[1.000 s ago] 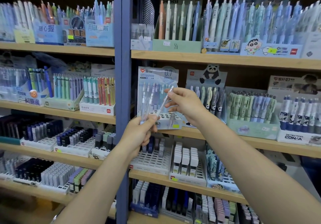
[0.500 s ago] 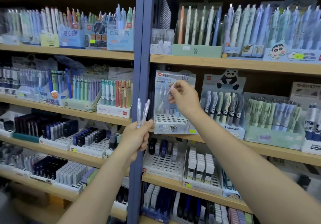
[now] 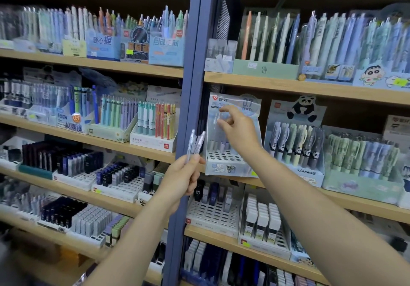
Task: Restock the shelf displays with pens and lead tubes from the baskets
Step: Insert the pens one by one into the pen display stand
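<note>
So the left hand (image 3: 185, 176) is nearest, pinched shut on a few clear pens (image 3: 195, 144) pointing up in front of the blue shelf post (image 3: 188, 117). Just past it and to its right, the right hand (image 3: 240, 130) pinches one clear pen (image 3: 218, 117) over the pale blue display box (image 3: 230, 166), mostly empty holes below.

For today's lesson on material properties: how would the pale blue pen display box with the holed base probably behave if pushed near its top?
The display box looks like thin card holding few pens, so probably light. Its tall backboard suggests it could tip backward or slide. The right hand working at its pens should stay gentle.
</note>
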`<move>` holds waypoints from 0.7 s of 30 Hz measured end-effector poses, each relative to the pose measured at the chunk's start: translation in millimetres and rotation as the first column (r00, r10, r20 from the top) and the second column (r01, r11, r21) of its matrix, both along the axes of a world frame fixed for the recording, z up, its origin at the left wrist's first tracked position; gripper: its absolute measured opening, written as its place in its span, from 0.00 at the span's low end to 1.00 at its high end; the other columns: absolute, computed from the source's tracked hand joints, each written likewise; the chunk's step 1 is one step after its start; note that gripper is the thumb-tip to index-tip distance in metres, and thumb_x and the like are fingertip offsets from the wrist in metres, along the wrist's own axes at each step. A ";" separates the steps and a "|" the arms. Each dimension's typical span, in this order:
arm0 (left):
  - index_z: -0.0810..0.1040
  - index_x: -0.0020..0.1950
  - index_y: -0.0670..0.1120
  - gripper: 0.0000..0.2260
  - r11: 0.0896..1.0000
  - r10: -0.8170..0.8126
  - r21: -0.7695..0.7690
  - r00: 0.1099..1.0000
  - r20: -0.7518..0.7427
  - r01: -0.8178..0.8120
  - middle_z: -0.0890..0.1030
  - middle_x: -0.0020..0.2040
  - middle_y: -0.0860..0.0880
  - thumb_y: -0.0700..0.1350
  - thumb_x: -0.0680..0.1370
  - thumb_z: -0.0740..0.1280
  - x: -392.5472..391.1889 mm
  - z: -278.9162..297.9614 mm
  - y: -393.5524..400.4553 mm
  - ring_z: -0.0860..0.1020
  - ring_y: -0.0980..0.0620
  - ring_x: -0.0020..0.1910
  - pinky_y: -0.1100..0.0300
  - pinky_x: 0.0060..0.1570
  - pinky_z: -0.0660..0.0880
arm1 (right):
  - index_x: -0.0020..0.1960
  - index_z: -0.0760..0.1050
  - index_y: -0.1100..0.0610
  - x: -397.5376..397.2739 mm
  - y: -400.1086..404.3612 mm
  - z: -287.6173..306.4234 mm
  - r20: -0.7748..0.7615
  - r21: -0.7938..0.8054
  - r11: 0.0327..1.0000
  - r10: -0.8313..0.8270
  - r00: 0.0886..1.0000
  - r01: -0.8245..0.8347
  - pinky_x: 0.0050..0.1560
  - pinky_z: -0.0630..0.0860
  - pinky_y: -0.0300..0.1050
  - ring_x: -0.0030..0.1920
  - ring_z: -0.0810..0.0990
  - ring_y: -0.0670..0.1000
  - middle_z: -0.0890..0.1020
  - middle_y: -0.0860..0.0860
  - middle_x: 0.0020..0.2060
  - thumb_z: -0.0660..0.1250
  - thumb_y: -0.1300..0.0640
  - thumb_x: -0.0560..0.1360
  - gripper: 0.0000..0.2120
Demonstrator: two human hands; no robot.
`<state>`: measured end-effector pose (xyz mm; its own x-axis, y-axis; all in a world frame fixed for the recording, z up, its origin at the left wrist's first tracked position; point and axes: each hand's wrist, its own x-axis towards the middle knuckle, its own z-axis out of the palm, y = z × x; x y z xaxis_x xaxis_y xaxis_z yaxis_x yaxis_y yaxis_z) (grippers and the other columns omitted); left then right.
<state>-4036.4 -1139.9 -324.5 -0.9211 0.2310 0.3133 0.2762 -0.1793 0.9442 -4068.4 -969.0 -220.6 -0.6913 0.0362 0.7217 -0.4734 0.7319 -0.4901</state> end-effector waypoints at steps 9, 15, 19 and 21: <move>0.76 0.58 0.45 0.15 0.997 -0.051 0.049 0.999 0.003 0.051 0.63 0.28 0.52 0.54 0.85 0.58 3.2 7.2 6.7 0.56 0.55 0.25 0.64 0.22 0.54 | 0.75 0.69 0.47 1.2 8.3 7.2 0.149 0.164 0.986 -0.025 0.989 0.000 0.34 0.73 0.40 0.32 0.76 0.50 0.75 0.46 0.31 0.61 0.57 0.83 0.21; 0.75 0.58 0.43 0.12 0.996 -0.034 0.077 0.999 0.024 0.033 0.68 0.30 0.52 0.51 0.85 0.58 7.2 8.6 10.8 0.59 0.55 0.25 0.62 0.24 0.53 | 0.78 0.63 0.48 14.7 5.6 19.1 0.273 0.240 0.971 -0.052 0.961 -0.015 0.36 0.72 0.40 0.35 0.78 0.49 0.82 0.54 0.48 0.60 0.58 0.83 0.25; 0.78 0.59 0.49 0.12 0.997 -0.031 0.067 1.000 0.001 0.031 0.70 0.30 0.51 0.53 0.85 0.59 10.6 10.7 12.4 0.62 0.55 0.25 0.62 0.25 0.55 | 0.78 0.60 0.42 20.9 6.8 22.9 0.325 0.263 0.964 -0.054 0.944 -0.036 0.28 0.72 0.36 0.30 0.76 0.47 0.79 0.52 0.49 0.59 0.59 0.83 0.26; 0.79 0.59 0.50 0.12 0.996 -0.045 0.081 0.999 -0.009 0.046 0.69 0.30 0.52 0.53 0.85 0.59 11.7 11.8 13.7 0.61 0.55 0.25 0.63 0.24 0.55 | 0.79 0.58 0.41 22.4 9.0 22.2 0.340 0.252 0.966 -0.034 0.940 -0.056 0.27 0.72 0.36 0.28 0.76 0.45 0.79 0.51 0.45 0.59 0.59 0.83 0.27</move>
